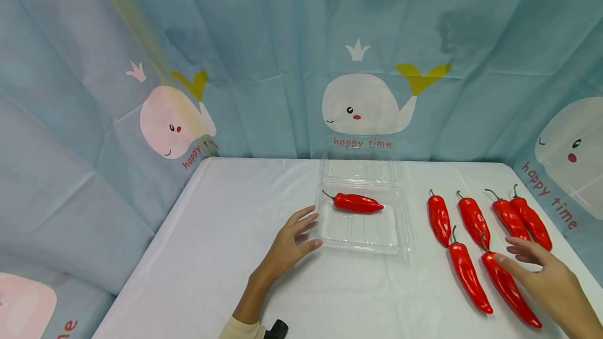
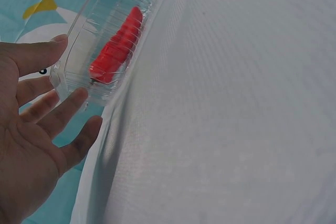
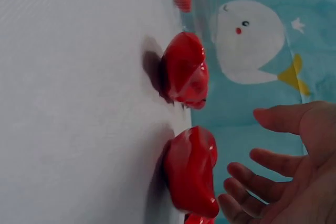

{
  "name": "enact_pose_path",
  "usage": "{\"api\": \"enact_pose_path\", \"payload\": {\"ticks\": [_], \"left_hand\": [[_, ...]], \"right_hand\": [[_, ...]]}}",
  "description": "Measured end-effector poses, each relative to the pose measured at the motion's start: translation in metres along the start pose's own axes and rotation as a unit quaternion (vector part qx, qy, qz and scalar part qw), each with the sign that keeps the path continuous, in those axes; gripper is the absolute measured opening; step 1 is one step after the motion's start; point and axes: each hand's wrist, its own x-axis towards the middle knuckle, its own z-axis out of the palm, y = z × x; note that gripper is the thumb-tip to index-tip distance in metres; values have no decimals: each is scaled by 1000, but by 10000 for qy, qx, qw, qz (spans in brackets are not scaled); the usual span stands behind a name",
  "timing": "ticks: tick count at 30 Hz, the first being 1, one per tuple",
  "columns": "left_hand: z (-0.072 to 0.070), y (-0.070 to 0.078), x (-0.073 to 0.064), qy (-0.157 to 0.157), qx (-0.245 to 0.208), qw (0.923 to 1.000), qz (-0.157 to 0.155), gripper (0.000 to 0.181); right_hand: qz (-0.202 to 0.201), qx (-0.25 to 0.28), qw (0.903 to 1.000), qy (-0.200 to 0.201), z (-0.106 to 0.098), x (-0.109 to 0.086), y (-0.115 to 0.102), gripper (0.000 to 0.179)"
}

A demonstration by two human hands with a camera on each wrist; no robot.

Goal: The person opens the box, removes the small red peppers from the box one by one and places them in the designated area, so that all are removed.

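A clear plastic clamshell box point(image 1: 360, 234) lies with its lid point(image 1: 360, 171) folded back, and one red chili pepper point(image 1: 356, 203) lies crosswise inside. By the box's left edge is my left hand point(image 1: 288, 247), fingers spread; whether the fingertips touch the wall point(image 2: 59, 80) cannot be told. My right hand point(image 1: 551, 273) hovers at the right over the nearest of several loose peppers, a long red chili pepper point(image 1: 511, 289). Its fingers are loosely bent and hold nothing. In the right wrist view, a gap shows between that hand point(image 3: 294, 177) and the closest pepper point(image 3: 191, 171).
More red chili peppers lie right of the box: one in front point(image 1: 468, 276), two behind it point(image 1: 439, 218), and a pair point(image 1: 532, 221) near the table's right edge. A white cloth point(image 1: 226, 255) covers the table. Blue whale-print curtains point(image 1: 282, 41) hang at the back and sides.
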Motion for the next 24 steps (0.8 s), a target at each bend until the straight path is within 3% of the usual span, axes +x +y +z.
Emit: {"api": "enact_pose_path", "payload": {"ticks": [10,19,24], "left_hand": [[0,0,0,12,-29,10000,44,64],[1,-1,-1,30,-70,10000,48,63],[1,-2,0,34,-40,10000,70,63]], "right_hand": [[-1184,114,9911,593,0,-1,-29,75],[-1954,345,9784,575,2,-5,-60,73],[-2153,539,9742,405,9,-7,-74,71]]}}
